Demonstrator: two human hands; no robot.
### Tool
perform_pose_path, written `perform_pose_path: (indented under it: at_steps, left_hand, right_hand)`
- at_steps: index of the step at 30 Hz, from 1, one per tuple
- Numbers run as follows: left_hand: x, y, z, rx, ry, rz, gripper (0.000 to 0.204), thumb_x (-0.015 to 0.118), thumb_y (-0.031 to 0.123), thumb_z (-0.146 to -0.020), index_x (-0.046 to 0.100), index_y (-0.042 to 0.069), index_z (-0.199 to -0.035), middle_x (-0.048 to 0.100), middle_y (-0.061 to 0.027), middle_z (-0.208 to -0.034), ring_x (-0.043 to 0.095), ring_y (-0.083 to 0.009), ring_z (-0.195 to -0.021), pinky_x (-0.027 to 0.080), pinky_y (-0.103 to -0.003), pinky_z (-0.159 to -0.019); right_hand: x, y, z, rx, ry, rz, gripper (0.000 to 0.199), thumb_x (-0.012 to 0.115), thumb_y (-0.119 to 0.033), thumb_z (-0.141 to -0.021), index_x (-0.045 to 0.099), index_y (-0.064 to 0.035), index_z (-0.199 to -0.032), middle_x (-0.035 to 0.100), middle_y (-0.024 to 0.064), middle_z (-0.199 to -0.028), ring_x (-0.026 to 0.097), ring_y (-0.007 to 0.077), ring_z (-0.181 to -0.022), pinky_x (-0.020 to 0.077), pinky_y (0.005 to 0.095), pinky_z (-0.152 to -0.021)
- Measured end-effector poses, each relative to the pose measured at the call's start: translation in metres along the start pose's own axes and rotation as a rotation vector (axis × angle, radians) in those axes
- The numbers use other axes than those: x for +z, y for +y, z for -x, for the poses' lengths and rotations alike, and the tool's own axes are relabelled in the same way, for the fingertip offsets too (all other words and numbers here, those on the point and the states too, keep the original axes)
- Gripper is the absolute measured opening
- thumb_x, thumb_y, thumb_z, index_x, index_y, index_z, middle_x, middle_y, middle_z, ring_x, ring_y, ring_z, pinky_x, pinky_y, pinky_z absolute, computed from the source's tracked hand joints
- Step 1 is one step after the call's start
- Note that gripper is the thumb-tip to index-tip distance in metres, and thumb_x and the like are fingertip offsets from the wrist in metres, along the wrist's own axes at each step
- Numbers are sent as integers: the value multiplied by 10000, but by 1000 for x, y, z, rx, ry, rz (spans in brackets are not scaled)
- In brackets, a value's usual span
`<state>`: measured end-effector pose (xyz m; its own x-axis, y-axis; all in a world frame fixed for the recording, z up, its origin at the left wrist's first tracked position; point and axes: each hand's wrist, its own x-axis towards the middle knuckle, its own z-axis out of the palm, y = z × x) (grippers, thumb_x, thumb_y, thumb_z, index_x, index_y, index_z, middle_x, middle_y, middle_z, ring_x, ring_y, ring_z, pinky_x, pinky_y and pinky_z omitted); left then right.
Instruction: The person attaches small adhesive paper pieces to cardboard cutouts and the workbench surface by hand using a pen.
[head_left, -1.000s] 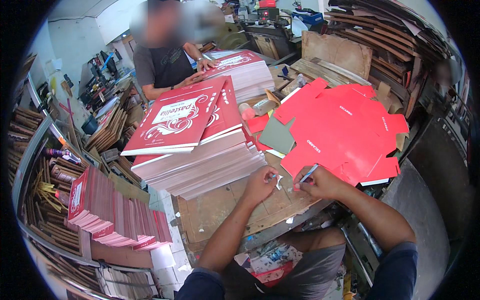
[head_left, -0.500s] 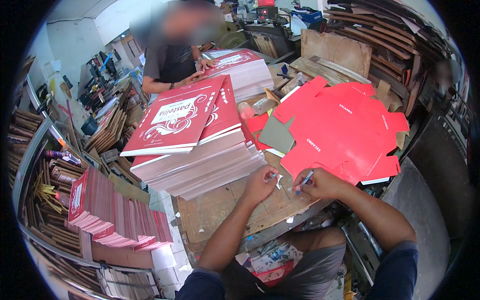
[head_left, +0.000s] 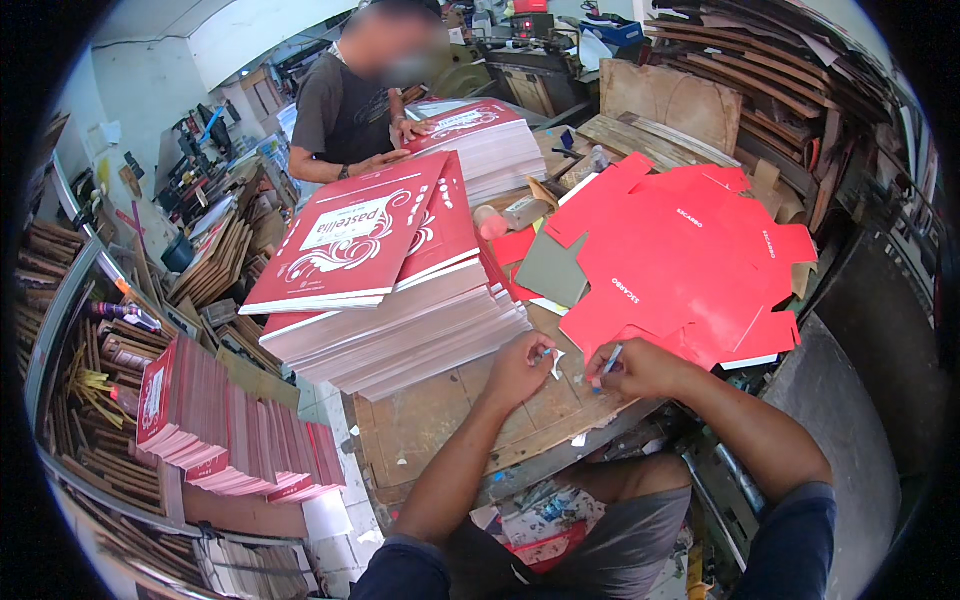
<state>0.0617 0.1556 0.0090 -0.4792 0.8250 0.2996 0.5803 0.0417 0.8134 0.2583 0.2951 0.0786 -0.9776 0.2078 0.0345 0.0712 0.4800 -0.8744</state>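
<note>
My left hand (head_left: 518,370) is closed at the near edge of the wooden board, pinching a small white scrap (head_left: 558,362). A bit of blue shows at its fingertips, too small to name. My right hand (head_left: 642,370) grips a slim light-blue, pen-like tool (head_left: 611,358), its lower end pointing down toward the board. A small gap separates the two hands. Just beyond the right hand lie flat red die-cut box blanks (head_left: 690,260) with white print. Beyond the left hand rises a tall stack of red and white printed sheets (head_left: 400,345).
Across the table a person (head_left: 345,120) rests both hands near a second stack of printed sheets (head_left: 490,155). More red-edged stacks (head_left: 230,420) stand low at the left. Wooden boards (head_left: 740,80) are piled at the back right. Paper bits lie on the worktop (head_left: 420,430).
The person across the table has shifted, with the head moved right and more of the torso showing. The tool in my right hand has tilted slightly; both my hands stay nearly in place.
</note>
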Motion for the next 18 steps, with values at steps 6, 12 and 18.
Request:
perform_pose_path:
  at_steps: [6, 12, 18]
  left_hand:
    - [0, 0, 0, 13, 3, -17, 187, 703, 149, -795, 643, 58, -946, 622, -57, -766, 531, -156, -624, 438, -296, -582]
    - [0, -1, 0, 14, 7, -7, 188, 703, 156, -797, 643, 55, -944, 624, -62, -767, 534, -162, -625, 438, -297, -584]
    - [0, -1, 0, 11, 0, -6, 197, 709, 160, -796, 644, 54, -949, 623, -64, -765, 536, -165, -629, 435, -298, -584]
  right_hand:
    - [1, -8, 0, 61, -32, 169, 144, 678, -107, -839, 667, -29, -960, 682, 72, -815, 633, 143, -747, 506, 306, -684]
    - [-3, -5, 2, 57, -116, 150, 164, 696, -132, -834, 668, -38, -966, 679, 82, -812, 633, 144, -758, 505, 307, -693]
    - [2, 0, -1, 23, 21, 64, 184, 702, -125, -817, 663, -29, -969, 681, 96, -824, 638, 156, -770, 507, 319, -700]
